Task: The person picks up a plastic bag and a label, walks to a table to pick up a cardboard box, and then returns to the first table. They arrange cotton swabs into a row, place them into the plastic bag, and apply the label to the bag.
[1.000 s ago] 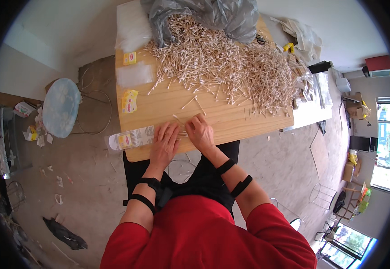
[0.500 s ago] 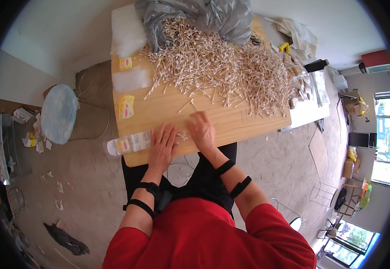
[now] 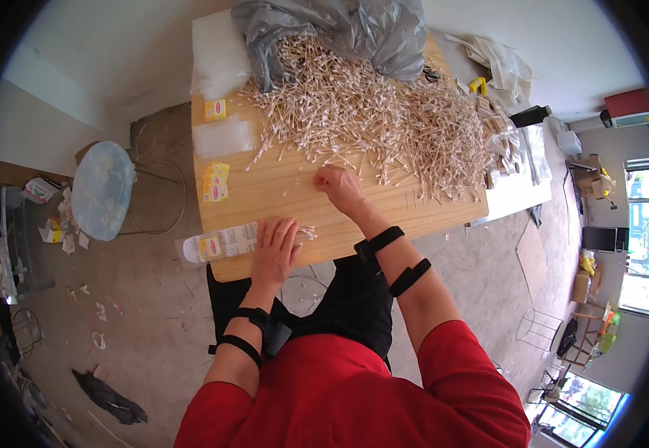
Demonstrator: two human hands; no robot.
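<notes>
My left hand [image 3: 274, 246] lies over the open end of a long clear plastic bag [image 3: 238, 240] of cotton swabs, its fingers closed across it. Swab tips [image 3: 306, 233] stick out of the bag beside the thumb. Farther in, over the wooden board, my right hand [image 3: 341, 190] is closed in a pinch at a loose cotton swab; the swab is blurred and mostly hidden by the fingers. Beyond it spreads a big heap of loose cotton swabs [image 3: 369, 112].
A grey plastic bag [image 3: 339, 30] covers the heap's far side. Yellow cards [image 3: 215, 183] and clear sleeves [image 3: 224, 139] lie along the wooden tabletop's [image 3: 384, 216] left side. A round pale stool [image 3: 103, 190] stands left; packed bags [image 3: 500, 138] lie at right.
My right hand has curled its fingers and shifted slightly away from me, where a single swab lay on the board. My left hand stays on the bag.
</notes>
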